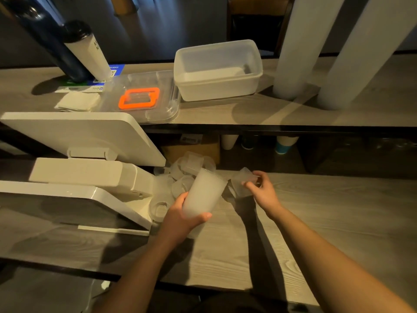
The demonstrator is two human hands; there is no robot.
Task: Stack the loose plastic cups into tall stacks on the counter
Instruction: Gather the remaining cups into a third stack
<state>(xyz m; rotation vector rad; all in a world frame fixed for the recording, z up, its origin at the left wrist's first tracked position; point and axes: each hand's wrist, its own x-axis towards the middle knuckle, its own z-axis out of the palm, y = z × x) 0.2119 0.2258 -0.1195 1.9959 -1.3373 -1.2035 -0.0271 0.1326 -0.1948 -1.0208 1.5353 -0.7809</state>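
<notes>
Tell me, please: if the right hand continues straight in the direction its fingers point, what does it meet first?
Probably the stack of cups in the left hand. The right hand, pinching one loose cup, points left toward its open rim; depth is uncertain.

A clear tub (pixel 217 71) sits beside an orange-handled lid (pixel 144 98); what looks like folded napkins (pixel 77 100) lie left.

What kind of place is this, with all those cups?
Probably a drink shop or cafe counter. A white till screen stands on the counter, tall cup stacks stand on the upper shelf, and the left hand holds a short stack of cups.
</notes>
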